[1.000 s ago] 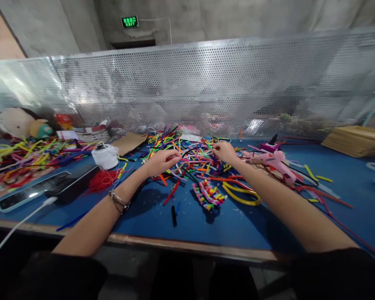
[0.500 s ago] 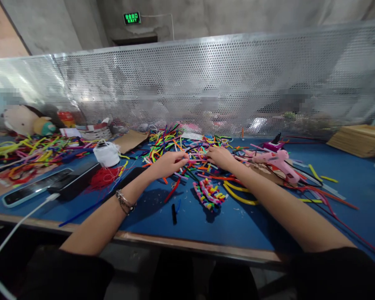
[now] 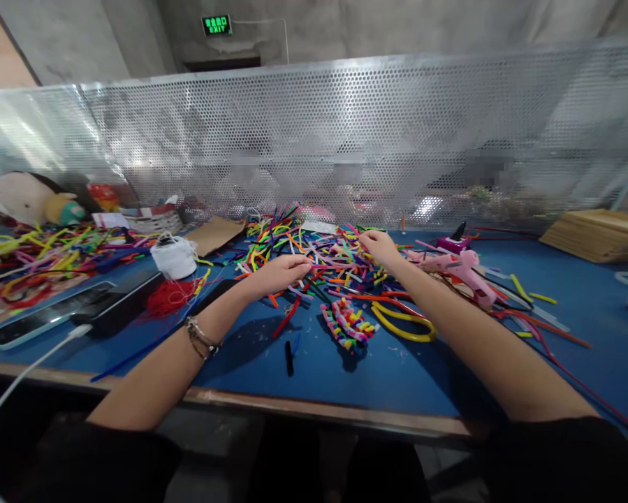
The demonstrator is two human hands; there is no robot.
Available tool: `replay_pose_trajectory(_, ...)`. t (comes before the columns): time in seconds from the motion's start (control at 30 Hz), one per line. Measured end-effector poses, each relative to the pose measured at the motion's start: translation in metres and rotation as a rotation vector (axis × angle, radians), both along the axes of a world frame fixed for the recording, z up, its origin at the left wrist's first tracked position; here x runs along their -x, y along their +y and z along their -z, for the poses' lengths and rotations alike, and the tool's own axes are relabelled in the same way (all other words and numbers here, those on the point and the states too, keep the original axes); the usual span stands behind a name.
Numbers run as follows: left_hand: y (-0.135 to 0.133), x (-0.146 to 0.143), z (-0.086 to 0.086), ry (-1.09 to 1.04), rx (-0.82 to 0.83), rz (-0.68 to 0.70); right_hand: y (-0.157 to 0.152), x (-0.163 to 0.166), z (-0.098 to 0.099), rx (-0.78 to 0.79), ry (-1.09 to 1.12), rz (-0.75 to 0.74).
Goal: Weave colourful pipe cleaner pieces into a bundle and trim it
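Note:
My left hand (image 3: 281, 274) is closed in a pinch on one end of a pink pipe cleaner (image 3: 332, 266), which reaches rightward over the pile. My right hand (image 3: 378, 247) hovers at the right of the pile of cut pipe cleaners (image 3: 272, 244), its fingertips pressed together. What sits between them, if anything, is too small to make out. In front of the hands, on the blue table (image 3: 397, 377), lies a curved, multicoloured piece of short pipe-cleaner bits (image 3: 348, 325). A short black piece (image 3: 289, 359) lies left of it, and a yellow loop (image 3: 405, 325) lies to its right.
A pink glue gun (image 3: 471, 272) lies at right, with cords and a stack of brown boards (image 3: 599, 236) beyond. At left are a phone (image 3: 46, 318), a black power bank (image 3: 117, 304), red thread (image 3: 170, 297) and a white roll (image 3: 174, 258). A perforated metal screen (image 3: 314, 119) stands behind.
My right hand has moved up and to the right, away from my left hand. The pink pipe cleaner now shows in the gap. My left hand stays nearly in place.

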State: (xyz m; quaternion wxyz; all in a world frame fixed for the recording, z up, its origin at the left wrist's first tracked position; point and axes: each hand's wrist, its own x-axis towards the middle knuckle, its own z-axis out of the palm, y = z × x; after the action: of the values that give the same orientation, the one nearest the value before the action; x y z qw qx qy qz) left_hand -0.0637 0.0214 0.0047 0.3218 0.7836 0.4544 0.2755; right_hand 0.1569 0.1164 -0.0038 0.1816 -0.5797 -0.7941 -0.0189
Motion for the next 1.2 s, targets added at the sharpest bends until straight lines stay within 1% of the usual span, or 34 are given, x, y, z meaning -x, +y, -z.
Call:
replay_pose_trajectory(0.13,-0.002,-0.001,0.004,-0.108,0.188,0.027,-0.009,-0.005,-0.009,-0.043,0.043,-0.081)
replay_pose_trajectory(0.27,-0.004,-0.003,0.002,-0.203,0.324,0.035,-0.038,-0.005,-0.015,-0.177,0.027,-0.237)
replay_pose_trajectory(0.37,-0.006,-0.007,0.000,-0.261,0.412,0.063,-0.068,-0.002,-0.014,-0.274,-0.052,-0.408)
replay_pose_trajectory(0.43,-0.007,-0.011,-0.001,-0.293,0.463,0.090,-0.086,-0.001,-0.011,-0.310,-0.132,-0.515)
replay_pose_trajectory(0.5,-0.008,-0.015,0.001,-0.317,0.505,0.116,-0.097,-0.001,-0.010,-0.339,-0.201,-0.567)
replay_pose_trajectory(0.67,-0.009,-0.026,0.007,-0.354,0.555,0.175,-0.105,-0.004,-0.011,-0.445,-0.356,-0.577)
replay_pose_trajectory(0.9,-0.017,-0.031,0.007,-0.349,0.593,0.237,-0.117,-0.009,-0.014,-0.612,-0.527,-0.526)
replay_pose_trajectory(0.97,-0.019,-0.030,0.007,-0.336,0.613,0.247,-0.120,-0.010,-0.015,-0.639,-0.594,-0.537)
replay_pose_trajectory(1.03,-0.020,-0.030,0.008,-0.331,0.624,0.248,-0.122,-0.011,-0.015,-0.645,-0.632,-0.580)
replay_pose_trajectory(1.1,-0.020,-0.029,0.009,-0.336,0.621,0.241,-0.122,-0.011,-0.014,-0.654,-0.598,-0.598)
replay_pose_trajectory(1.2,-0.020,-0.028,0.009,-0.373,0.580,0.214,-0.121,-0.010,-0.013,-0.621,-0.458,-0.533)
